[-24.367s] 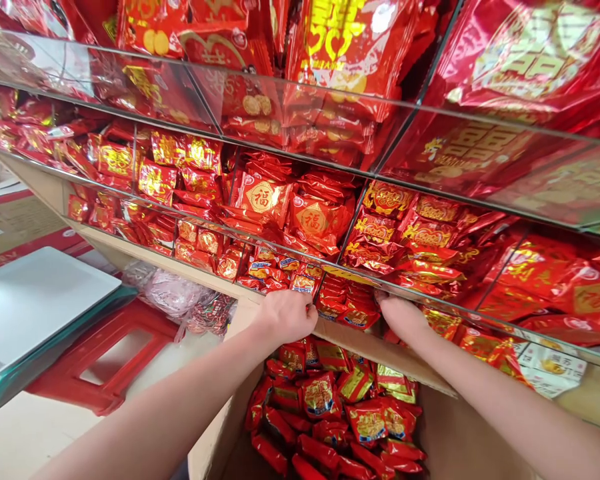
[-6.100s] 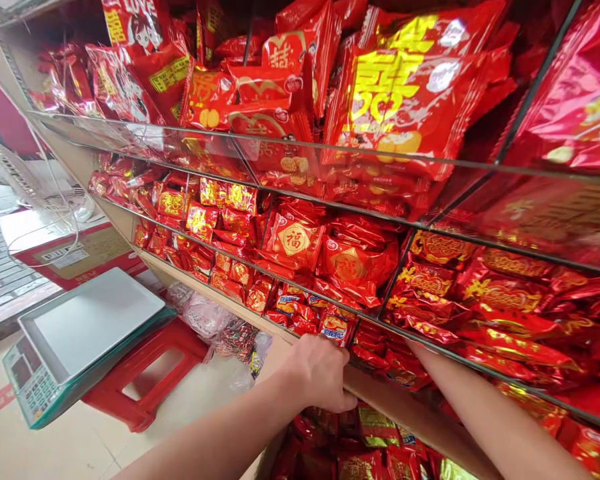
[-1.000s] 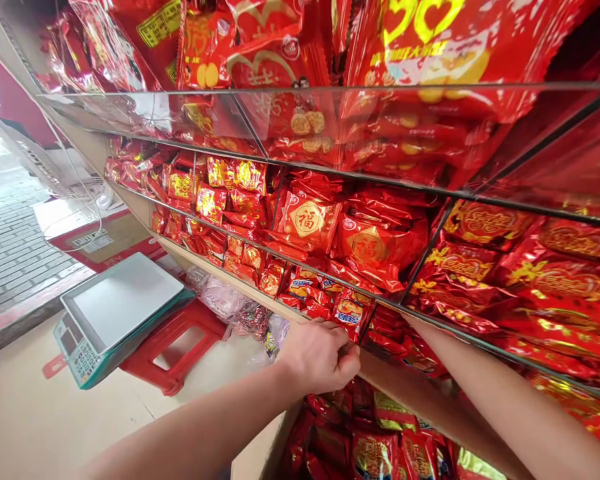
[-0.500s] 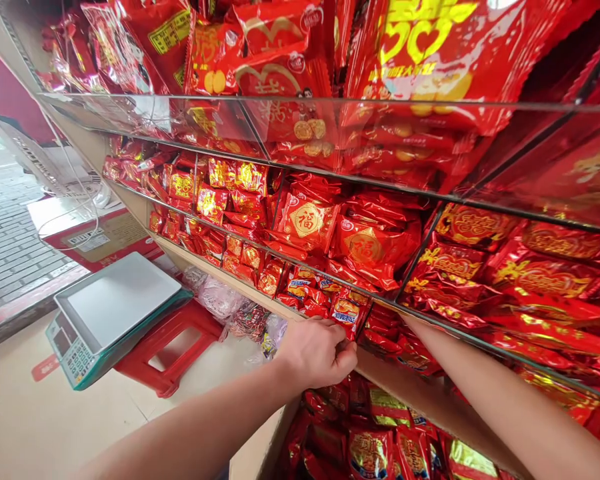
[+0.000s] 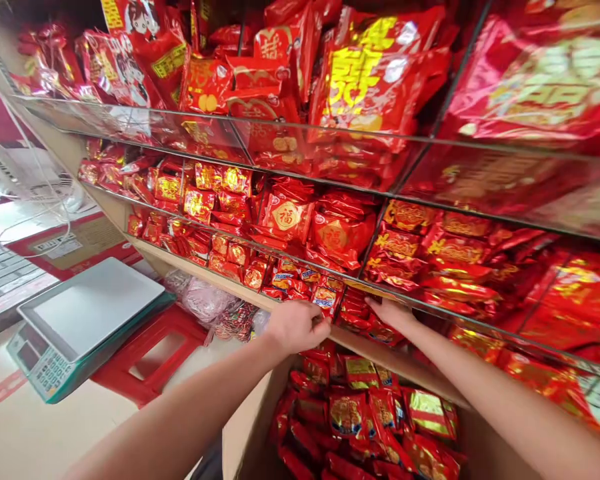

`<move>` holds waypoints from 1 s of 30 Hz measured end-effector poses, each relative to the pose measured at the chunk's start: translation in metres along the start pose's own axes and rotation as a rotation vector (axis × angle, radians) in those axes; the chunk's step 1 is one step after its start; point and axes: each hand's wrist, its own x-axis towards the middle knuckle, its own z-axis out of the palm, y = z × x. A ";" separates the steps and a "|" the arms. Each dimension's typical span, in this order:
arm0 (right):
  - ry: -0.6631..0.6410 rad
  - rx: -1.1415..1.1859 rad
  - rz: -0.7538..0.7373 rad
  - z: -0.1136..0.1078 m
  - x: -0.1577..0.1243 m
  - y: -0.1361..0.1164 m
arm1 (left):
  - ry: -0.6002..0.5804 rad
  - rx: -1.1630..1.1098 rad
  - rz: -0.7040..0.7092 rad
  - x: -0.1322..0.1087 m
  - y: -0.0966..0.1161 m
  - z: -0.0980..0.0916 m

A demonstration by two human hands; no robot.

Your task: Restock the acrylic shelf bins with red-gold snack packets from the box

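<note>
My left hand (image 5: 297, 327) is closed at the front edge of the lowest shelf, its fingers curled; whatever they grip, if anything, is hidden. Just beyond its knuckles lies a small red packet with a blue and white label (image 5: 326, 298). My right hand (image 5: 394, 315) reaches under the middle shelf's edge into the lowest row. Its visible fingers stretch out over small red packets (image 5: 354, 308), and part of the hand is hidden. Below both hands, an open cardboard box (image 5: 247, 427) holds several red wrapped snacks (image 5: 347, 410).
Above are shelves of red snack packs (image 5: 365, 80) behind a clear front strip (image 5: 290, 130). To the left, a weighing scale (image 5: 93, 307) sits on a red stool (image 5: 145, 353). Plastic bags (image 5: 205, 300) lie under the shelf, near a carton (image 5: 87, 240).
The view has shifted toward the right. My right hand, hidden behind the shelf edge before, now shows partly at the lowest row. My left hand stays closed at the shelf's front edge.
</note>
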 end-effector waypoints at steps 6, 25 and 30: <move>0.113 0.076 -0.152 -0.038 -0.122 0.007 | 0.018 0.068 0.000 -0.002 0.007 -0.003; -0.105 0.648 -0.037 0.073 -0.268 -0.025 | 0.145 0.121 0.128 -0.018 0.026 -0.012; 0.070 1.361 0.206 0.036 -0.276 -0.022 | 0.193 -0.382 0.301 -0.069 0.064 0.002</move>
